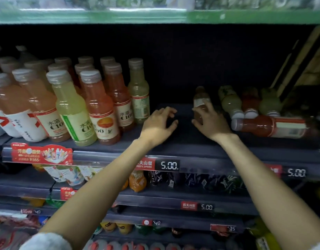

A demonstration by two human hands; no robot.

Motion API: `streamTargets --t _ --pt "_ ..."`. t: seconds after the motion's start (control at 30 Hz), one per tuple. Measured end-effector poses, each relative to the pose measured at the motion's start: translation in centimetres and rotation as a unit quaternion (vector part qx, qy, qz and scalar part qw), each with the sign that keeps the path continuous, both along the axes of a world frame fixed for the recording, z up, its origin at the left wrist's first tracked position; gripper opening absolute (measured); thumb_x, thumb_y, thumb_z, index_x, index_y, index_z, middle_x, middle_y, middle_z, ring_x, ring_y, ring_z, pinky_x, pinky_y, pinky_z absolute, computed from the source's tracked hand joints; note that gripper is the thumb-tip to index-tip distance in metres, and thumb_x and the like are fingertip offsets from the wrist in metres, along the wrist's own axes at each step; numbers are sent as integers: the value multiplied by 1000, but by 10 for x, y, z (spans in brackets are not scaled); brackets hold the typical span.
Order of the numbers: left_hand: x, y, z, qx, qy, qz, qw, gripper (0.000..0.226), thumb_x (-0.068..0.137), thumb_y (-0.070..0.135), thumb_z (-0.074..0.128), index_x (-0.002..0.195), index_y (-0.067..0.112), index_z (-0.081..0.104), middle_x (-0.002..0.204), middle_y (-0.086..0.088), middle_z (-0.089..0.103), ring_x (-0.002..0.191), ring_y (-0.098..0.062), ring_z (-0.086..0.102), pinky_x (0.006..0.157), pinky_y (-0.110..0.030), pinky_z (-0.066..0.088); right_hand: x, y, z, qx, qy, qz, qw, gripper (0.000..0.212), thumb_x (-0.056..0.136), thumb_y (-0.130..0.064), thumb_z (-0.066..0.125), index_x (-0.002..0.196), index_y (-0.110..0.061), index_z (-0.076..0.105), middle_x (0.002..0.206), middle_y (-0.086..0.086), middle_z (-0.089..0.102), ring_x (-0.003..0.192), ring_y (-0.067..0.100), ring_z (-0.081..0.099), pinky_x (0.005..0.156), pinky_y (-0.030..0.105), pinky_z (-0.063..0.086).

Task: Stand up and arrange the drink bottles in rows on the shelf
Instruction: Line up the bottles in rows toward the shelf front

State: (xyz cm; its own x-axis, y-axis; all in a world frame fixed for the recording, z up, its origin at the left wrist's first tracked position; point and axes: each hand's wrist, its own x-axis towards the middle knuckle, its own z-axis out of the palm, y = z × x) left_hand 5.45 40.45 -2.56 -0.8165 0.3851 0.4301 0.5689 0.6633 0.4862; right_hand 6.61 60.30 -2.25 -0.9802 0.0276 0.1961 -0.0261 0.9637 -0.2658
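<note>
On the left of the dark shelf (175, 143), several orange and yellow-green drink bottles (99, 107) stand upright in rows; the rightmost is a yellow-green one (139, 91). At the right, several bottles lie on their sides: a yellow-green one (229, 101), a red one (250, 101), a green one (270, 103) and a red one (269, 126) lying crosswise in front. My right hand (210, 121) grips a lying orange bottle (200, 98), fingers curled over its body. My left hand (158, 124) hovers over the bare shelf between the two groups, fingers loosely curled, holding nothing.
A price rail (168, 165) with 5.00 tags runs along the shelf's front edge. Lower shelves (173, 197) hold other drinks. A green shelf edge (155, 17) hangs overhead. A slanted side panel (299, 65) closes the shelf at the right.
</note>
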Motion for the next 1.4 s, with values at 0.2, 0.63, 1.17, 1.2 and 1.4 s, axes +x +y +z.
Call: streamTargets --t 0.2,0.63,1.17,1.2,1.4 --pt "-4 36 6 68 -101 18 992 35 96 41 52 125 22 52 117 4 63 105 -15 60 92 -34 46 54 1 13 -72 47 31 996 37 97 -41 44 130 -25 47 145 1 31 121 29 47 95 40 42" --pt "12 40 18 224 -341 -18 913 66 94 29 60 149 11 28 132 1 49 111 -11 52 82 -15 43 40 -9 8 -332 -85 -5 940 55 90 -57 46 140 -37 33 127 5 57 111 22 57 96 40 47" --pt "34 -50 16 255 -25 71 964 58 79 34 78 128 13 54 112 4 68 101 -6 64 85 -18 52 39 -91 -5 -407 88 188 890 82 80 -3 71 137 -36 23 124 -9 49 109 -4 54 91 21 50" --pt "32 -55 16 232 -1 92 968 61 79 37 77 129 13 53 115 1 68 104 -9 64 88 -24 52 36 -97 -6 -389 100 185 897 81 80 -4 71 139 -32 23 123 -9 49 107 -1 55 88 21 51" --pt "38 -68 8 96 133 181 970 63 83 11 69 141 13 43 124 -14 54 103 -30 60 76 -31 48 19 -130 -6 -286 245 129 917 64 80 -7 71 136 -13 41 110 6 51 88 6 52 73 29 53"
